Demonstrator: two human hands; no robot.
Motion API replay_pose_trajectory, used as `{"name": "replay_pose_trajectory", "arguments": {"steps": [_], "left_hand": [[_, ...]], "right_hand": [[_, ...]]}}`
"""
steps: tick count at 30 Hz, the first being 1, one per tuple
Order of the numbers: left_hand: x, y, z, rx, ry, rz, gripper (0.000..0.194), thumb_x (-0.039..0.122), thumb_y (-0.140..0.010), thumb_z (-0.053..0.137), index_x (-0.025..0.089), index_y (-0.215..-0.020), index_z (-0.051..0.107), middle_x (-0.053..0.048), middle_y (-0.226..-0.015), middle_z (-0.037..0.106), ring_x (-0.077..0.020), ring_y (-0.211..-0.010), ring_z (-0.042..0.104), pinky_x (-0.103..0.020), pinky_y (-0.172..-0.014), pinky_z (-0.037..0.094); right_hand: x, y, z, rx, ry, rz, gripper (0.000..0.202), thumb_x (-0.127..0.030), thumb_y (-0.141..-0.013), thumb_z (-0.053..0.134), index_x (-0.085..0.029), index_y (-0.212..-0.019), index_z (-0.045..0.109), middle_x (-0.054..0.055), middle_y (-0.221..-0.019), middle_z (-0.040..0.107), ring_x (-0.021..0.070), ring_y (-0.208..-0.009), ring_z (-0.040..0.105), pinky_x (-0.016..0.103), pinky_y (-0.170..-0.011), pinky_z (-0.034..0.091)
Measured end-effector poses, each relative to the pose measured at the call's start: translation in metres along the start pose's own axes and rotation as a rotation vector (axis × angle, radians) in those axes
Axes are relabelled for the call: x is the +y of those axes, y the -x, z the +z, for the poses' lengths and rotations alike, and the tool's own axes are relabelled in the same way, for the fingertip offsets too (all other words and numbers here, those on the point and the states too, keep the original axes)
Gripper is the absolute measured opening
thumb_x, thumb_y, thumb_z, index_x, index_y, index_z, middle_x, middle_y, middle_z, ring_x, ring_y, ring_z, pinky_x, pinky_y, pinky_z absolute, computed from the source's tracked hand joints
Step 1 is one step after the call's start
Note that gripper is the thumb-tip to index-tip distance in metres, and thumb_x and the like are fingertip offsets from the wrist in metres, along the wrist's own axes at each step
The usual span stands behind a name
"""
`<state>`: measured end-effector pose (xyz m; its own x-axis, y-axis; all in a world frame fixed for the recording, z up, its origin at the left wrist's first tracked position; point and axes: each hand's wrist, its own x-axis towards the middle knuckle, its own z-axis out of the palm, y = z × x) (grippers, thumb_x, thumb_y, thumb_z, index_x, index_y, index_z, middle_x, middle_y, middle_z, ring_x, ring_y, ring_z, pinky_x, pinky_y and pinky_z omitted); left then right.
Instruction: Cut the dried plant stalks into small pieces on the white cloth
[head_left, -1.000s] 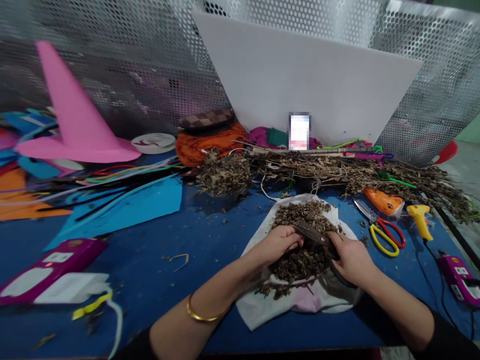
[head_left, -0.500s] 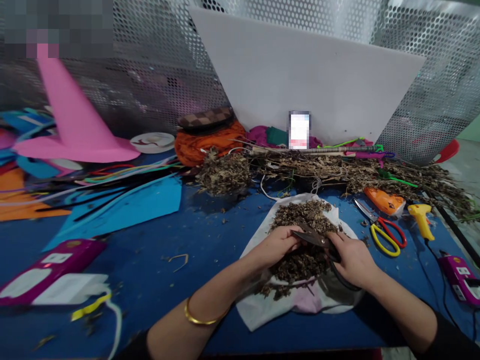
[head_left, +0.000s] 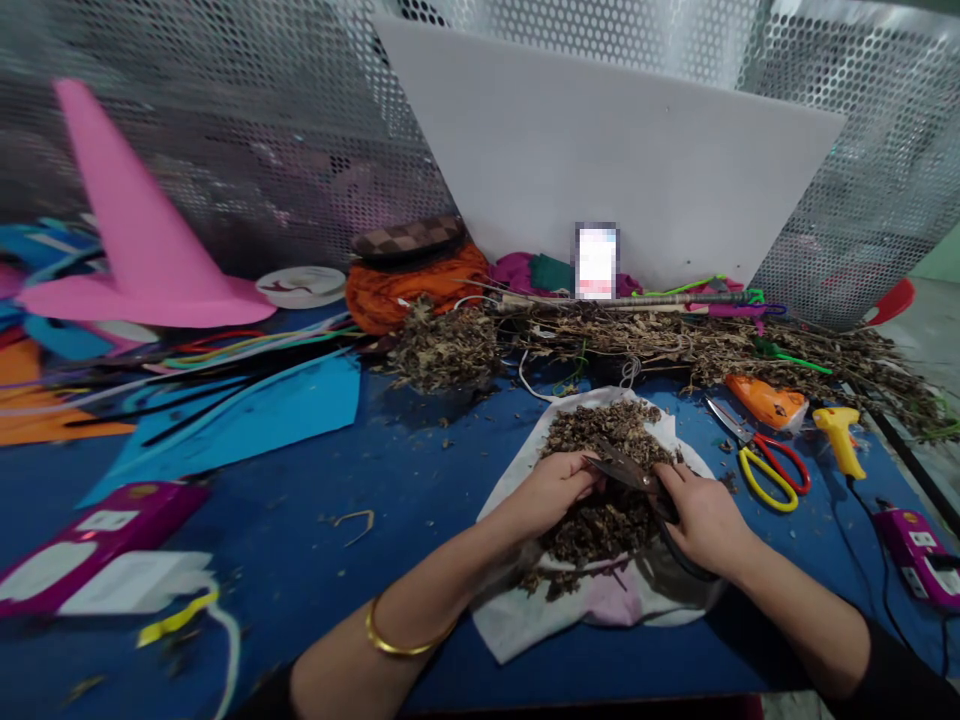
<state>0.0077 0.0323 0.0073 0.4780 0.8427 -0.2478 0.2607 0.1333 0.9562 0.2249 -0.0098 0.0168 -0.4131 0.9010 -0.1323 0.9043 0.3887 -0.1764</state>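
Leaf bits (head_left: 589, 535) on white cloth (head_left: 510, 627), dark scissors (head_left: 634, 474) above

The dark scissors (head_left: 631, 474), blades slightly parted, pointed from the right fingers (head_left: 669, 480) toward the left fingers (head_left: 579, 472) (the black handles partly hidden by the right hand (head_left: 706, 515)), above a loose heap of crumbled brown leaves (head_left: 604, 425) lying beneath the fingers on a rumpled white cloth (head_left: 517, 615).
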Motion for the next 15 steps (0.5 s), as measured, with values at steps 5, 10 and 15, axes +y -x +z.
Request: {"name": "replay_pose_trajectory", "arguments": {"steps": [5, 10, 15], "left_hand": [[0.010, 0.003, 0.002, 0.011, 0.111, -0.073, 0.018, 0.032, -0.069, 0.049, 0.015, -0.064, 0.050, 0.003, -0.058, 0.044, -0.0082, -0.053, 0.031, -0.021, -0.049, 0.023], [0.010, 0.003, 0.003, -0.012, 0.131, -0.093, 0.015, 0.029, -0.069, 0.051, 0.015, -0.064, 0.052, 0.004, -0.055, 0.044, -0.0076, -0.051, 0.030, -0.021, -0.047, 0.022], [0.000, -0.002, 0.003, -0.040, 0.107, -0.040, 0.014, 0.026, -0.069, 0.052, 0.015, -0.061, 0.051, 0.005, -0.053, 0.041, -0.0077, -0.050, 0.030, -0.022, -0.048, 0.022]], "right_hand": [[0.000, 0.000, 0.001, -0.040, -0.002, 0.014, 0.036, -0.027, -0.082, 0.042, -0.018, -0.117, 0.041, 0.008, -0.104, 0.055, 0.0183, -0.088, 0.054, 0.025, -0.071, 0.036], [-0.004, 0.001, -0.004, -0.044, 0.014, 0.022, 0.045, -0.027, -0.080, 0.045, -0.017, -0.122, 0.037, 0.010, -0.108, 0.053, 0.0194, -0.091, 0.053, 0.027, -0.074, 0.037], [-0.006, 0.001, -0.004, -0.055, 0.041, 0.021, 0.047, -0.026, -0.079, 0.046, -0.015, -0.123, 0.036, 0.011, -0.109, 0.051, 0.0209, -0.091, 0.053, 0.029, -0.075, 0.039]]}}
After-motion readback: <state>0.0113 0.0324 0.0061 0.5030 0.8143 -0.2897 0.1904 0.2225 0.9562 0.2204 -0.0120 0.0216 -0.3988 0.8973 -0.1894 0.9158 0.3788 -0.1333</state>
